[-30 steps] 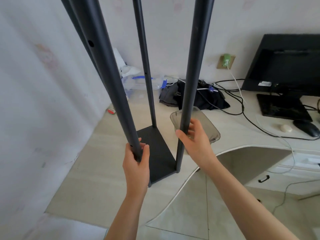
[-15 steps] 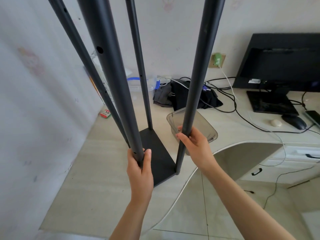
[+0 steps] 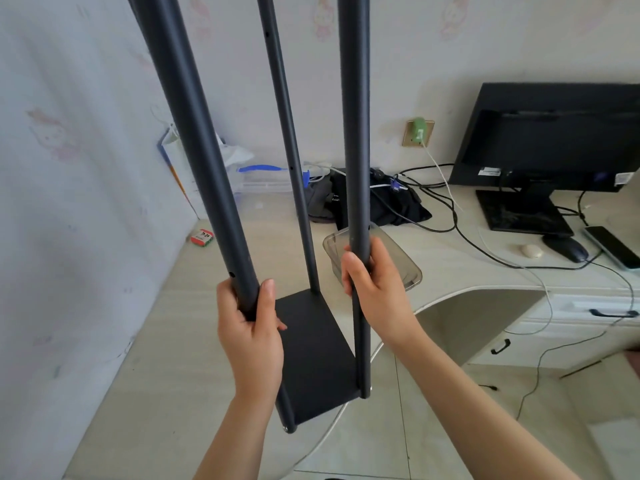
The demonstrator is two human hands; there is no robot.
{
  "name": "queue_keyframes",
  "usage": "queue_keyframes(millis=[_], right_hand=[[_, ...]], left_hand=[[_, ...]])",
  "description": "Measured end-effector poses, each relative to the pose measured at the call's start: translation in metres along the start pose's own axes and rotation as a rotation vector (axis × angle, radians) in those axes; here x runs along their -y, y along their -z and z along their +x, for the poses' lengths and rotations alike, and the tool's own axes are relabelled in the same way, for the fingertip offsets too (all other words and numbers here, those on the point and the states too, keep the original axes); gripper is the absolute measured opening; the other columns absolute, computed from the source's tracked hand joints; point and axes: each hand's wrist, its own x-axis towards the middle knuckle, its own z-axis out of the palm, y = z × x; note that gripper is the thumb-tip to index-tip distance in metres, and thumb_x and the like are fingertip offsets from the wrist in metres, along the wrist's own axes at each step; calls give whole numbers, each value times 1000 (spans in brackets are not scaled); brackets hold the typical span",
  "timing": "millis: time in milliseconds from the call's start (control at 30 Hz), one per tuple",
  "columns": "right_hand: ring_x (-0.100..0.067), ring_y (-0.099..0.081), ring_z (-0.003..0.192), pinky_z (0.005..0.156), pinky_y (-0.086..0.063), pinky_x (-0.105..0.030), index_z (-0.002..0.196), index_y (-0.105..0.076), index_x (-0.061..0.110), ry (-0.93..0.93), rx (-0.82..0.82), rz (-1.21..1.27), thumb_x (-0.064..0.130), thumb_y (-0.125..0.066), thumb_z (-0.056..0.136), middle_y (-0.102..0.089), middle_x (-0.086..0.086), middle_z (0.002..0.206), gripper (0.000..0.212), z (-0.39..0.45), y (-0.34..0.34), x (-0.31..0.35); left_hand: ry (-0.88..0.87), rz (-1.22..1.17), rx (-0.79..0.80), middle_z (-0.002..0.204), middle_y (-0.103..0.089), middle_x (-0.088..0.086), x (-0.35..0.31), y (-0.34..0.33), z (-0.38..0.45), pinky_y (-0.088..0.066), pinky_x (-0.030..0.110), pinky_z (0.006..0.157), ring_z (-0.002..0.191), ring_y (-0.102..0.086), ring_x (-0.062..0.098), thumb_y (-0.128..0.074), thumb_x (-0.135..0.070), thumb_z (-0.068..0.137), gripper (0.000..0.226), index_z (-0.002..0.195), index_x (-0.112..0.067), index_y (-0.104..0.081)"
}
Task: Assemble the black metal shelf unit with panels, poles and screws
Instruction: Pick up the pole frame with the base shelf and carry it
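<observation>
Your left hand (image 3: 250, 336) wraps its fingers (image 3: 227, 299) and thumb around the near-left pole (image 3: 194, 147), a smooth matte black round tube with a small drilled hole just above your grip. Your right hand (image 3: 375, 282) curls round the near-right pole (image 3: 355, 133), equally smooth and dark, thumb on the near side. A third, thinner-looking pole (image 3: 287, 133) rises at the back, dotted with small holes. All three stand on the flat rectangular black panel (image 3: 311, 348), which lies at the curved front edge of the pale, faintly grained surface (image 3: 166, 358); a silvery screw head (image 3: 286, 429) shows under the near-left corner. Just behind your right hand sits a translucent grey plastic tray (image 3: 405, 268) with rounded corners. Further back lie a crumpled dark cloth (image 3: 394, 207), tangled black cables (image 3: 446, 216), a glossy monitor (image 3: 554, 140), a black mouse (image 3: 568, 251) and a small red-and-white box (image 3: 202, 236).
</observation>
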Motion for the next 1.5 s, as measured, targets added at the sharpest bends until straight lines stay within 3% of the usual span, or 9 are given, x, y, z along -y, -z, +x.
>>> queue_keyframes(millis=[100, 333, 433, 667, 833, 1067, 1200, 1300, 1500], right_hand=[[-12, -41, 58, 56, -41, -19, 88, -50, 30, 18, -36, 17, 27, -51, 99, -45, -2, 66, 11, -8, -3, 5], [-17, -45, 60, 58, -41, -24, 91, -55, 26, 15, -179, 32, 37, -55, 95, -49, -3, 69, 12, -40, -6, 14], [-17, -44, 59, 57, -41, -22, 96, -54, 15, 22, -263, 49, 37, -57, 95, -45, -10, 69, 23, -64, -8, 21], [-22, -40, 57, 52, -38, -24, 99, -54, 7, 51, -492, 79, 37, -59, 95, -39, -23, 74, 31, -134, -4, 42], [-19, -41, 54, 53, -39, -22, 96, -57, 10, 62, -673, 67, 32, -60, 95, -45, -9, 66, 23, -185, 14, 53], [-26, -42, 58, 56, -40, -34, 103, -55, 5, 68, -879, 31, 34, -60, 96, -43, -21, 73, 30, -262, 56, 67], [-26, -41, 57, 53, -40, -29, 102, -55, 6, 59, -1030, 14, 33, -60, 96, -44, -16, 70, 27, -315, 89, 73], [-23, -42, 56, 51, -40, -25, 100, -57, 8, 48, -1130, 14, 30, -60, 96, -46, -9, 70, 23, -359, 117, 74], [-21, -44, 58, 53, -43, -27, 99, -62, 22, 2, -1236, -19, 22, -60, 95, -49, -4, 69, 4, -451, 177, 77]], left_hand=[[-5, -27, 22, 66, -50, 8, -10, 6, 0, -50, 27, 51, 49, -52, 20, -57, -49, 92, 19, 92, -32, -50], [16, -77, 134, 63, -48, 7, -25, 24, -5, -47, 28, 47, 46, -49, 22, -59, -50, 90, 20, 89, -32, -51], [27, -106, 202, 63, -46, 13, -33, 34, -11, -46, 28, 46, 45, -48, 23, -60, -50, 90, 24, 87, -28, -50], [8, -186, 422, 56, -48, 0, -55, 49, -36, -45, 29, 43, 43, -48, 18, -61, -48, 92, 19, 85, -33, -51], [1, -250, 596, 56, -47, 1, -73, 43, -69, -45, 29, 42, 43, -47, 19, -61, -45, 93, 19, 85, -31, -51], [-9, -332, 835, 59, -48, 7, -101, 18, -129, -46, 27, 43, 44, -49, 21, -62, -45, 93, 23, 87, -26, -52], [-9, -370, 960, 60, -48, 3, -120, -4, -183, -45, 29, 42, 44, -49, 20, -63, -47, 92, 19, 84, -33, -52], [-10, -387, 1047, 60, -49, 2, -134, -19, -229, -45, 33, 43, 45, -48, 23, -63, -46, 93, 23, 85, -28, -52], [21, -418, 1135, 55, -47, -1, -160, -45, -334, -41, 29, 40, 42, -45, 18, -63, -43, 94, 20, 80, -32, -52]])
